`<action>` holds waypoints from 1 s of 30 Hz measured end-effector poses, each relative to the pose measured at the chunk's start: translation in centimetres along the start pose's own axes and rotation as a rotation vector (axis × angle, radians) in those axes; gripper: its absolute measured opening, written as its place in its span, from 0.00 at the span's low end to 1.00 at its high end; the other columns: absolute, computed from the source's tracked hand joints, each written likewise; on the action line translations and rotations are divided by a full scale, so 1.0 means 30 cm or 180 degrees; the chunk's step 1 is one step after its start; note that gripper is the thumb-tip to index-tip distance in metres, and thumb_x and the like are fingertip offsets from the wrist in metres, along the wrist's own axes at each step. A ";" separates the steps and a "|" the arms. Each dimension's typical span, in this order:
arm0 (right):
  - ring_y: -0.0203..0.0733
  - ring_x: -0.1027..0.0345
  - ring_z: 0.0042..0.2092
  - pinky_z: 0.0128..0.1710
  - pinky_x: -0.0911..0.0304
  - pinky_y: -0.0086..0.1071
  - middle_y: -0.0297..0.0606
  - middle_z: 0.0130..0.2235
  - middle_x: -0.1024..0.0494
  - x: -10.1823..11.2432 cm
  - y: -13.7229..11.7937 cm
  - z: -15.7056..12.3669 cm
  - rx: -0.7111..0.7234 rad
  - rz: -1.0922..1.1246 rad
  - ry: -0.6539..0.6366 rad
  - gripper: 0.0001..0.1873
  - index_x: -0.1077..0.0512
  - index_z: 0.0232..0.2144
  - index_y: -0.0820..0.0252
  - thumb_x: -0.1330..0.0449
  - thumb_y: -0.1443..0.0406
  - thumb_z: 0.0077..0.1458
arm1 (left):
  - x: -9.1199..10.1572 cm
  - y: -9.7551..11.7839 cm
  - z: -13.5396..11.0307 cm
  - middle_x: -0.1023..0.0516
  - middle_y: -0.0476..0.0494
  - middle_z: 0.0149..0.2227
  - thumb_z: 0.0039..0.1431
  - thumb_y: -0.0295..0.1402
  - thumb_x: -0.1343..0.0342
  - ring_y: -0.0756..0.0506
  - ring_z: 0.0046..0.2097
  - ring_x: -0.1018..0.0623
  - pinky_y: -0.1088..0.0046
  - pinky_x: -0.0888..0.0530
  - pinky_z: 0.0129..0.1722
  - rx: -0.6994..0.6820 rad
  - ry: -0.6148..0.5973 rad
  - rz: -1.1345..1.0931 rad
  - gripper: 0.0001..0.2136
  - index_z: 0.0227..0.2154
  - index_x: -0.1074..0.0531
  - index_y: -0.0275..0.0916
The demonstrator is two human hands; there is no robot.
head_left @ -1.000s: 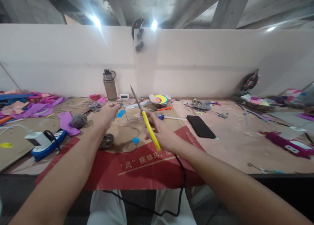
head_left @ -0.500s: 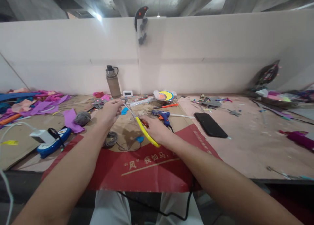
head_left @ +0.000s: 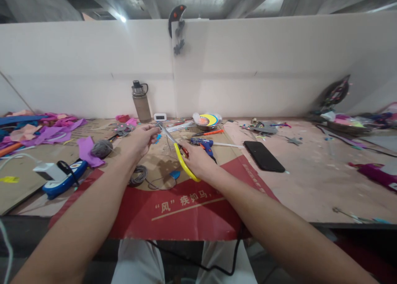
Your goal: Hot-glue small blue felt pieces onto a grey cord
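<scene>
Scissors with yellow handles (head_left: 187,166) are in my right hand (head_left: 197,158), whose fingers are wrapped around the grips. Their metal blades (head_left: 168,134) point up and left and look closed, with the tips at the fingertips of my left hand (head_left: 145,138). That hand is pinched on a thin strand of grey yarn, which is hard to make out at the fingers. Below lies a coil of grey yarn (head_left: 138,175) on the cardboard. A loose strand curves from it towards a small blue piece (head_left: 175,174). Another blue scrap shows partly behind my left fingers.
Right of my hands lie a blue glue gun (head_left: 204,144), an orange pen-like tool (head_left: 213,132) and a black phone (head_left: 263,156). A bottle (head_left: 142,104) stands by the wall. Leftward are a grey yarn ball (head_left: 102,149), a power strip (head_left: 65,180) and felt scraps (head_left: 56,131).
The scissor blades, spread apart before, now look closed. The tips stay by my left fingers, and both hands have barely moved. The whole view has shifted slightly.
</scene>
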State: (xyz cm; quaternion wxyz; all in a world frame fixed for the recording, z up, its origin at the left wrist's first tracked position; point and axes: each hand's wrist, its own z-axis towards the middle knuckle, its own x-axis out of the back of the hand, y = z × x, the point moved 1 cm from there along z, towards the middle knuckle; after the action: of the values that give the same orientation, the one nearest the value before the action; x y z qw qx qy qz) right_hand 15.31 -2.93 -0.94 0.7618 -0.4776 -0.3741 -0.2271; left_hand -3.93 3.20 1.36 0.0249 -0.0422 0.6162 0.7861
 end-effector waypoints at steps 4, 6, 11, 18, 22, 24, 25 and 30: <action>0.43 0.28 0.43 0.43 0.39 0.30 0.40 0.44 0.21 -0.005 0.008 -0.001 -0.0040 -0.0032 0.0003 0.17 0.31 0.51 0.54 0.47 0.64 0.59 | 0.005 -0.009 0.004 0.36 0.50 0.19 0.40 0.26 0.38 0.57 0.19 0.41 0.83 0.47 0.15 0.0019 0.0024 0.0081 0.04 0.19 0.28 0.32; 0.42 0.28 0.43 0.42 0.39 0.30 0.40 0.43 0.21 -0.008 0.013 -0.002 -0.0049 -0.0068 0.0011 0.17 0.31 0.50 0.54 0.47 0.64 0.59 | 0.011 -0.017 0.008 0.35 0.50 0.19 0.41 0.27 0.38 0.57 0.19 0.41 0.83 0.47 0.15 0.0075 0.0061 0.0101 0.04 0.20 0.28 0.32; 0.43 0.28 0.44 0.42 0.40 0.30 0.42 0.44 0.21 -0.015 0.023 0.001 0.0047 -0.0257 0.0098 0.19 0.33 0.53 0.56 0.47 0.63 0.59 | 0.012 -0.015 0.007 0.28 0.45 0.23 0.44 0.29 0.38 0.57 0.19 0.38 0.83 0.46 0.15 0.0183 0.0229 0.0095 0.06 0.21 0.28 0.31; 0.47 0.29 0.46 0.41 0.38 0.33 0.45 0.46 0.24 -0.024 0.034 0.005 0.0152 -0.0707 0.0375 0.22 0.36 0.55 0.56 0.48 0.61 0.59 | -0.001 0.005 -0.002 0.28 0.46 0.22 0.51 0.26 0.41 0.58 0.18 0.37 0.84 0.45 0.14 0.0310 0.0264 0.0005 0.06 0.22 0.28 0.30; 0.48 0.28 0.44 0.38 0.38 0.34 0.45 0.46 0.24 -0.027 0.043 0.003 0.0142 -0.0825 0.0431 0.22 0.37 0.55 0.54 0.48 0.60 0.59 | 0.006 -0.003 0.004 0.28 0.46 0.23 0.52 0.28 0.40 0.58 0.19 0.36 0.85 0.43 0.14 0.0276 0.0147 -0.0039 0.06 0.24 0.26 0.31; 0.48 0.28 0.44 0.37 0.38 0.34 0.45 0.46 0.25 -0.027 0.045 0.002 0.0135 -0.0869 0.0446 0.22 0.37 0.55 0.54 0.48 0.60 0.58 | 0.010 -0.005 0.006 0.27 0.45 0.25 0.52 0.30 0.39 0.58 0.19 0.35 0.85 0.42 0.15 0.0249 0.0108 -0.0100 0.06 0.24 0.26 0.31; 0.48 0.28 0.44 0.37 0.38 0.34 0.45 0.45 0.25 -0.027 0.046 0.002 0.0129 -0.0887 0.0453 0.22 0.37 0.56 0.55 0.48 0.60 0.58 | 0.012 -0.005 0.006 0.27 0.45 0.25 0.52 0.30 0.38 0.58 0.20 0.35 0.85 0.42 0.15 0.0239 0.0093 -0.0123 0.07 0.24 0.26 0.31; 0.49 0.28 0.43 0.37 0.37 0.35 0.46 0.45 0.25 -0.023 0.046 0.003 0.0131 -0.0997 0.0454 0.23 0.38 0.56 0.56 0.50 0.59 0.59 | 0.014 -0.003 0.004 0.27 0.45 0.24 0.51 0.31 0.38 0.57 0.20 0.35 0.84 0.42 0.15 0.0186 0.0027 -0.0135 0.08 0.24 0.26 0.31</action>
State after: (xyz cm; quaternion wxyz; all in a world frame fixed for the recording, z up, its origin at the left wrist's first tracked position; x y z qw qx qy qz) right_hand 15.82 -2.26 -2.24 0.7513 -0.3805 -0.3934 -0.3686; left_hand -4.35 3.33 1.25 0.0401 -0.0578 0.6380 0.7668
